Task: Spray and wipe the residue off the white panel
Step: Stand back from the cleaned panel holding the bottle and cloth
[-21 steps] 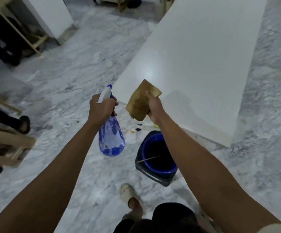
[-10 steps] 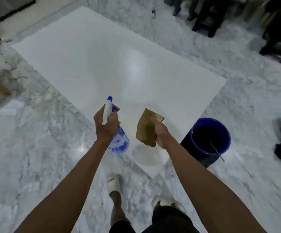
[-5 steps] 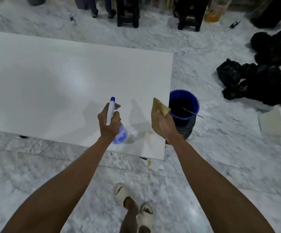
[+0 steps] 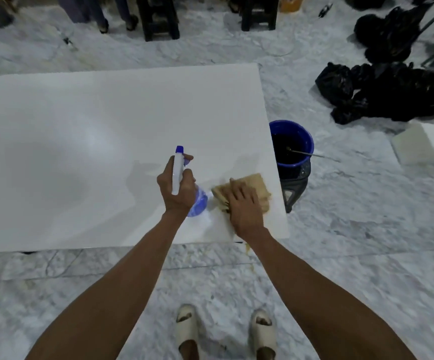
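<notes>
The white panel lies flat across the marble floor, its right end near me. My left hand grips a blue spray bottle with a white trigger head, held over the panel's near right part with the nozzle pointing away from me. My right hand presses flat on a tan cloth that rests on the panel's near right corner. The bottle's blue body shows below my left hand.
A blue bucket with dark liquid and a stick stands just beyond the panel's right edge. Black bags and a white block lie to the right. Stool legs stand at the back. My sandalled feet are on the marble floor.
I have walked round to the panel's long side. My right hand has dropped from holding the cloth in the air to pressing it on the panel's corner. The bottle stays in my left hand.
</notes>
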Available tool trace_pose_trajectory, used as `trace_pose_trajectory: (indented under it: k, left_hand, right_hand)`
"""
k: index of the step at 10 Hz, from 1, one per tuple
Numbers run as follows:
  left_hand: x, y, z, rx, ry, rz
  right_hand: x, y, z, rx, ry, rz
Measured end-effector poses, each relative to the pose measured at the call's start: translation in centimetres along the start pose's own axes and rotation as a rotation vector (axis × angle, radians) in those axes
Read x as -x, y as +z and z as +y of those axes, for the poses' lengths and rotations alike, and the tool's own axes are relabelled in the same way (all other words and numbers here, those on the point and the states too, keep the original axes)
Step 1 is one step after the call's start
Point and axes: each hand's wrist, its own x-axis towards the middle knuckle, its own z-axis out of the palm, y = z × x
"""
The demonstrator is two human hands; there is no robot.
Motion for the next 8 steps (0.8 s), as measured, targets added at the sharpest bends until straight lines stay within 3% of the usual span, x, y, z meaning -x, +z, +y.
trace_pose_trajectory:
  k: [1, 3, 5, 7, 8]
  left_hand:
    - [-0.1, -1.1, -0.5, 0.021, 0.014, -0.038]
    - [0.4, -1.8, 0.0, 0.071, 0.032, -0.056]
    - [0.5, -2.2, 0.6, 0.023, 0.014, -0.055]
    - [1.8, -4.2, 0.7, -0.194, -0.292, -0.251]
    - [6.6, -6.2, 1.1, -0.334, -0.500, -0.261]
  right_hand:
    - [1.0, 2.8, -0.1, 0.025, 0.016, -0.215]
    - [0.6, 2.6, -1.8, 0.012, 0.121, -0.187]
    - [0.4, 2.4, -3.1, 0.033, 0.255, -0.281]
    - [0.9, -0.3, -3.5, -0.050, 0.216, -0.421]
    - [6.5, 0.6, -4.4, -0.067, 0.208, -0.319]
